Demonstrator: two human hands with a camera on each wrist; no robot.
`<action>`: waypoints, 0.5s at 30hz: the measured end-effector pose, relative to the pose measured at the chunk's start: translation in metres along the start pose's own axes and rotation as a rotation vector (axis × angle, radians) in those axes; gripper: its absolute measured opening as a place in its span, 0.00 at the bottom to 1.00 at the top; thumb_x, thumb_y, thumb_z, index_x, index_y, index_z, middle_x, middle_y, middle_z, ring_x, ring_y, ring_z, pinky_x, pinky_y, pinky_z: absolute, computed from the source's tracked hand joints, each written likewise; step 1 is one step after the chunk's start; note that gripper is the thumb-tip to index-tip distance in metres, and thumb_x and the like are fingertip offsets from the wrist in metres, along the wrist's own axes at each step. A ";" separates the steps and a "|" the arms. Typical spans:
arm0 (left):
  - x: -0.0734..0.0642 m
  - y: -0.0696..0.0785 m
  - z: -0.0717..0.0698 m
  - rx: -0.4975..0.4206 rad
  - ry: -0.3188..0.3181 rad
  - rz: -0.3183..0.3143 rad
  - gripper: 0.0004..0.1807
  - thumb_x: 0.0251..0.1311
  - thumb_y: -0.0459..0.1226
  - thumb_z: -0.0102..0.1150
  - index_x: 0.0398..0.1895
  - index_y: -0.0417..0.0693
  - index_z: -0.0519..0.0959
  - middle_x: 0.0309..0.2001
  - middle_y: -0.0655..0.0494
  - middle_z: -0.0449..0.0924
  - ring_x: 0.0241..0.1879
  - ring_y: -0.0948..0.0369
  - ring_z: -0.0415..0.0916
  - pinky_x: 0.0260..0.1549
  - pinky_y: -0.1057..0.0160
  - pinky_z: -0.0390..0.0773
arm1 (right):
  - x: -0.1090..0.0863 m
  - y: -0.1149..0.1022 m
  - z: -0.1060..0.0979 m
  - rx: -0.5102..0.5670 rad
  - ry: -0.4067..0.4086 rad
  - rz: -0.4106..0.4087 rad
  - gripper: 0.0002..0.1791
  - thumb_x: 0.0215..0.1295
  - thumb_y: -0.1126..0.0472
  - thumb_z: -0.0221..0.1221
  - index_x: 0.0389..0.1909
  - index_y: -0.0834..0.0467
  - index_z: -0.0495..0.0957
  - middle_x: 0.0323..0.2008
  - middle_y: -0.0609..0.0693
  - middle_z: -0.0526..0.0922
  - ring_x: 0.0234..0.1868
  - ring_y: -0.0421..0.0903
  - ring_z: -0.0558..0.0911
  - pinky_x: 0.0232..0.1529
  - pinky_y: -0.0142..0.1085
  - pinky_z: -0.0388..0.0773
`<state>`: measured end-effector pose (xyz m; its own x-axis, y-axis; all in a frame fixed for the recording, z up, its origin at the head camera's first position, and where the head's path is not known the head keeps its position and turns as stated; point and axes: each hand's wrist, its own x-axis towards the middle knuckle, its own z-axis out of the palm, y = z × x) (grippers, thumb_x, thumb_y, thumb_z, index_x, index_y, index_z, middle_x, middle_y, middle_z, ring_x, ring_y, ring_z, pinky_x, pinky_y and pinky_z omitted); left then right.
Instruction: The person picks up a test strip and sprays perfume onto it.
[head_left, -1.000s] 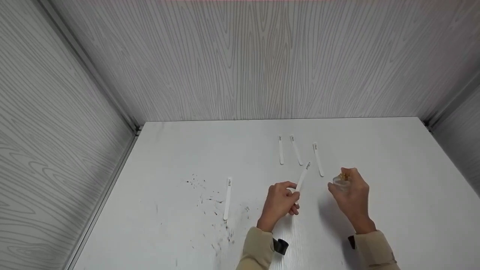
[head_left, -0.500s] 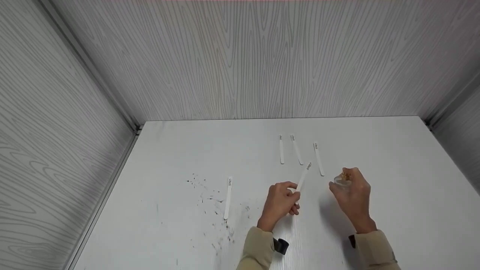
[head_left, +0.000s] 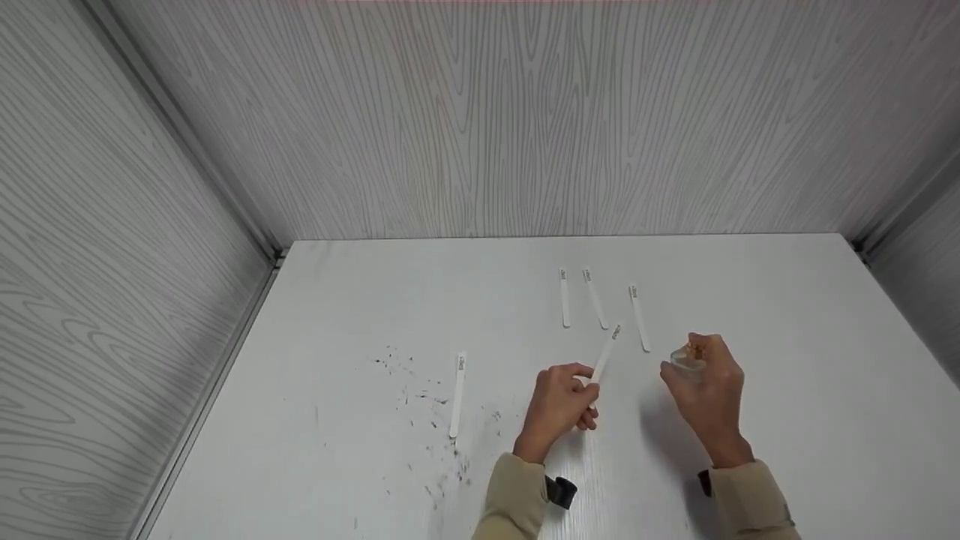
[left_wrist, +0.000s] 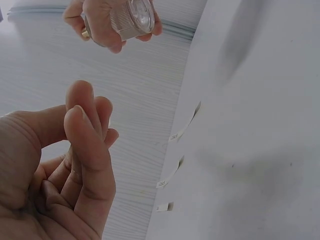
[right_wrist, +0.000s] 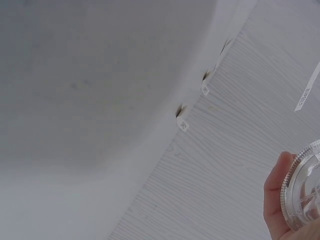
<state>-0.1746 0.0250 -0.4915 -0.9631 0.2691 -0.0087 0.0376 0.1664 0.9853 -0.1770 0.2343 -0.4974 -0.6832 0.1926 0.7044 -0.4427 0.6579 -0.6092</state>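
My left hand (head_left: 559, 405) pinches the lower end of a narrow white paper strip (head_left: 606, 351), which points up and away with print at its far end. In the left wrist view that strip is hidden behind the fingers. To its right, my right hand (head_left: 709, 394) grips a small clear glass bottle (head_left: 686, 361) with a gold-coloured top. Ribbed glass and the round base of the bottle (left_wrist: 135, 20) show in the left wrist view. The bottle and the strip are apart, both held above the white table (head_left: 337, 300).
Three similar strips, a left one (head_left: 565, 300), a middle one (head_left: 595, 300) and a right one (head_left: 639, 319), lie beyond the hands. Another strip (head_left: 457, 396) lies left, among dark specks (head_left: 431, 399). A wood-grain panel (head_left: 465, 120) stands behind the table, with side panels at both ends.
The right hand has drifted very slightly rightward with the bottle. The left hand and its strip stay nearly still, and the strips on the table stay put.
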 end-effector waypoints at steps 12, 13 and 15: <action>0.001 -0.001 -0.002 -0.017 -0.005 0.002 0.16 0.64 0.26 0.57 0.54 0.28 0.80 0.16 0.54 0.80 0.12 0.61 0.79 0.13 0.68 0.79 | 0.003 -0.004 -0.001 0.019 0.029 0.017 0.24 0.39 0.86 0.65 0.42 0.77 0.74 0.36 0.67 0.83 0.35 0.52 0.79 0.42 0.16 0.67; 0.001 -0.001 -0.002 -0.014 -0.003 0.002 0.16 0.64 0.26 0.57 0.54 0.28 0.80 0.16 0.55 0.80 0.12 0.61 0.79 0.13 0.68 0.79 | 0.003 -0.004 -0.001 0.017 0.030 0.018 0.24 0.39 0.86 0.65 0.42 0.77 0.74 0.36 0.67 0.83 0.35 0.52 0.79 0.42 0.16 0.67; 0.002 -0.001 -0.003 -0.010 -0.002 0.002 0.16 0.64 0.26 0.57 0.54 0.29 0.80 0.17 0.55 0.80 0.12 0.61 0.79 0.13 0.68 0.80 | 0.004 -0.004 -0.001 0.016 0.031 0.020 0.24 0.39 0.86 0.65 0.43 0.77 0.74 0.36 0.68 0.83 0.36 0.54 0.80 0.43 0.16 0.67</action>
<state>-0.1771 0.0228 -0.4916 -0.9625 0.2713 -0.0071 0.0369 0.1566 0.9870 -0.1772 0.2332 -0.4921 -0.6737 0.2284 0.7028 -0.4386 0.6418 -0.6290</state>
